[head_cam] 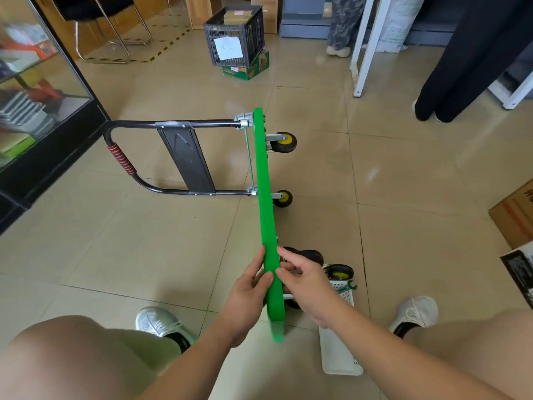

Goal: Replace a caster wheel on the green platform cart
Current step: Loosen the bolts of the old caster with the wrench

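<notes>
Beige floor tiles spread out under me, and the green platform cart [264, 180] stands tipped on its long side in front of my feet, its black handle [173, 124] reaching out to the left and its caster wheels [284, 142] sticking out to the right. My left hand [248, 293] grips the near top edge of the deck from the handle side, while my right hand [304, 280] holds the same edge from the wheel side, thumb on the rim. Just right of the deck, a white basket [337, 350] sits on the floor with a black wheel [340, 272] at its far end.
</notes>
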`<act>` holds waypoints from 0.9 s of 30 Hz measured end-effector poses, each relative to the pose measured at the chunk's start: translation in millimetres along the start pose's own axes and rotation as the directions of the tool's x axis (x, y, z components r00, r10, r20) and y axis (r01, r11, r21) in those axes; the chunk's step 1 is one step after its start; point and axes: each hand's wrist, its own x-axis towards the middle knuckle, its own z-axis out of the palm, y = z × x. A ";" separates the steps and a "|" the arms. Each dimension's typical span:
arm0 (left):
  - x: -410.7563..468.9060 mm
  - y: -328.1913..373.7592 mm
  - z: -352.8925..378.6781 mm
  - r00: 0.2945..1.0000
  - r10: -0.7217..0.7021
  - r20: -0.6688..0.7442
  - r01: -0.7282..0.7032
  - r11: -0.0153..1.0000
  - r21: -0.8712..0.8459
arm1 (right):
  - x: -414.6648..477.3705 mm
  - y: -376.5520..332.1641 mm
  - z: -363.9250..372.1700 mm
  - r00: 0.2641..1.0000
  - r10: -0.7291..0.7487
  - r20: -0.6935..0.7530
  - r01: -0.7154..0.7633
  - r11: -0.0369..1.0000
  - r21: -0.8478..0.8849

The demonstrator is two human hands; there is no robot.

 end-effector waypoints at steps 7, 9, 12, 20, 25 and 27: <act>-8.2 -8.4 -4.0 0.999 0.012 -0.037 -0.011 1.000 0.019 | -6.3 3.6 5.8 1.000 0.013 0.021 -0.014 0.999 0.037; -8.3 -6.6 -4.3 0.998 0.013 -0.054 -0.011 1.000 0.021 | -4.8 4.0 9.3 0.999 0.023 0.022 -0.025 0.997 0.071; -9.2 -2.3 -7.7 0.999 0.008 -0.049 -0.008 1.000 0.012 | -2.8 4.1 15.7 0.999 0.044 0.011 -0.044 0.993 0.108; -23.2 -9.3 -10.8 1.000 -0.014 -0.008 0.015 0.998 0.063 | -17.4 10.0 15.9 0.997 0.065 0.037 -0.069 0.987 0.146; -30.5 -9.3 -12.4 1.000 -0.027 0.010 0.026 0.997 0.074 | -24.7 8.9 16.4 0.997 0.054 0.055 -0.063 0.981 0.184; -31.5 -7.6 -13.4 0.999 -0.030 0.014 0.029 0.997 0.077 | -27.0 10.3 17.1 0.997 0.058 0.052 -0.067 0.980 0.188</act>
